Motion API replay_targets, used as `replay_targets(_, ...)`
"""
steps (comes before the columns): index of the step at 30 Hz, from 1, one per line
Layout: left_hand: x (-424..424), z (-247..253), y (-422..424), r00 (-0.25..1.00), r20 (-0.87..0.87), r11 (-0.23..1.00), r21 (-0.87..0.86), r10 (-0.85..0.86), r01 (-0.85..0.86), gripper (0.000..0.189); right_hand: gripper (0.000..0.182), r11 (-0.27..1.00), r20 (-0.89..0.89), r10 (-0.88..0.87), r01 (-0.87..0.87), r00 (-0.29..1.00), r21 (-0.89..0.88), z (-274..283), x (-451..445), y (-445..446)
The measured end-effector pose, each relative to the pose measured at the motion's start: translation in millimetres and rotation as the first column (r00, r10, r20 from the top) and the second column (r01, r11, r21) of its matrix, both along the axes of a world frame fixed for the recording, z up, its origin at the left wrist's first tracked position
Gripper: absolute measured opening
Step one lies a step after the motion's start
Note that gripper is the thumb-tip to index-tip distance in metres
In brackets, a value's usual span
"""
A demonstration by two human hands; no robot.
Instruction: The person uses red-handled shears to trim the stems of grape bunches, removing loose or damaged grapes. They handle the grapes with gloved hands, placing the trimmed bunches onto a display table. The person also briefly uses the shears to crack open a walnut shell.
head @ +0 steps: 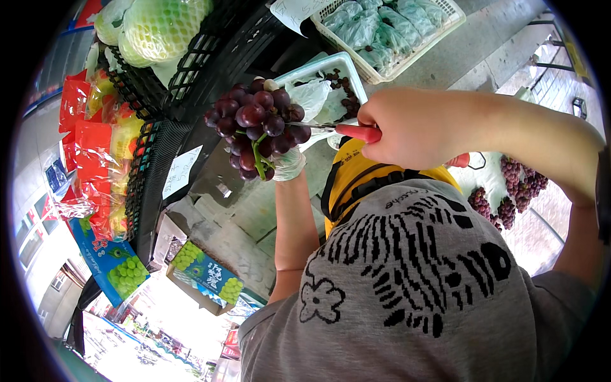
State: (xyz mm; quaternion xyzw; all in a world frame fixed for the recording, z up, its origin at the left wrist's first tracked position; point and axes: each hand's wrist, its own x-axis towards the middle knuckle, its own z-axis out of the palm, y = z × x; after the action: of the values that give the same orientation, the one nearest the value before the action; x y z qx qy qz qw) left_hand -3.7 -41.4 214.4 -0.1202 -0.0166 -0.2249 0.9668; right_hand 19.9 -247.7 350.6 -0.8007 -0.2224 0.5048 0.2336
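My left hand (289,164), in a thin translucent glove, holds up a bunch of dark red-purple grapes (253,119) by its underside. A green stem (259,155) shows among the berries; most of my left fingers are hidden behind the fruit. My bare right hand (405,128) grips a red-handled tool (358,132), which looks like slim scissors. Its narrow metal blades (310,125) point left, with the tip against the grapes' right side. Whether the blades are apart cannot be made out. Behind the bunch, a white plastic tub (355,71) contains loose dark grapes and a crumpled bag.
A cream plastic basket (396,74) of green-bagged produce stands beyond the tub. At left are black crates (191,62), net-wrapped pomelos (162,28), red-and-clear fruit packs (93,153) and a handwritten card (182,172). Grape-printed cartons (210,272) lie below. More grape bunches (518,184) rest at right.
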Motion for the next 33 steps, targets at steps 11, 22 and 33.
replay_targets(11,-9,-59,20,0.989,-0.068,0.958,-0.246,0.133,-0.145,0.033,0.023,0.979,0.501,-0.205,0.187,0.841,0.087,-16,-26,-20)
replay_targets(22,-10,-42,21,0.983,0.0,0.982,-0.055,0.183,-0.183,0.035,0.022,0.972,0.426,-0.214,0.15,0.879,0.18,-18,-40,-18)
replay_targets(33,-15,-38,20,0.983,0.014,0.982,0.021,0.186,-0.186,0.036,0.024,0.926,0.378,-0.326,0.212,0.866,0.313,-28,-47,-26)
